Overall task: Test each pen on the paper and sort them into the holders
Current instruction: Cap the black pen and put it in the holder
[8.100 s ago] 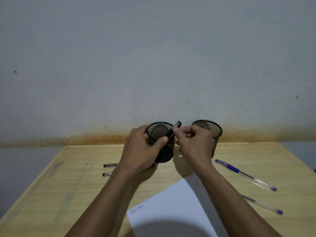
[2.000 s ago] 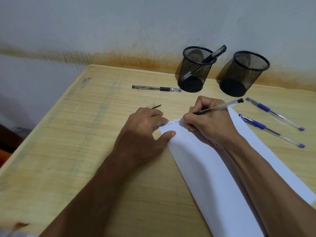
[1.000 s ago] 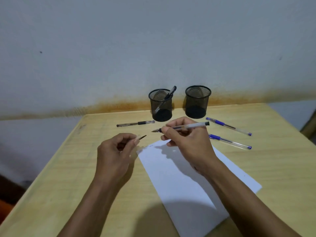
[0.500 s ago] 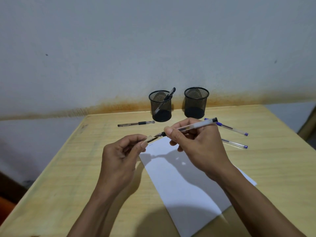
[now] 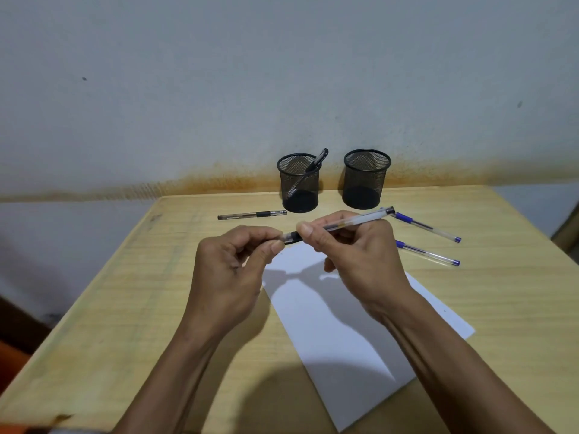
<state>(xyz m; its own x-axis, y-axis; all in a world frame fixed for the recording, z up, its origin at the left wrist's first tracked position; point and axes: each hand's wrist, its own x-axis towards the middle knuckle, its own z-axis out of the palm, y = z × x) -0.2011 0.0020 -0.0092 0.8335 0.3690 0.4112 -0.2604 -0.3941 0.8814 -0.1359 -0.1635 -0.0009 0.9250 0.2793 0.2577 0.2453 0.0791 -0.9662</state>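
Observation:
My right hand (image 5: 360, 255) grips a clear black pen (image 5: 354, 221) held level above the white paper (image 5: 354, 324). My left hand (image 5: 232, 270) pinches the pen's cap at the tip end (image 5: 286, 238), pressed onto the pen. Two black mesh holders stand at the back: the left holder (image 5: 299, 183) has one black pen leaning in it, the right holder (image 5: 365, 180) looks empty. Another black pen (image 5: 250, 215) lies left of the holders. Two blue pens (image 5: 426, 227) (image 5: 429, 254) lie to the right.
The wooden table (image 5: 125, 308) stands against a stained grey wall (image 5: 219, 89). Its left edge drops to a dark floor. The paper lies at an angle under my forearms.
My right hand lifted the pen off the paper after writing. My left hand brought the cap to the tip, and now the cap sits on the pen.

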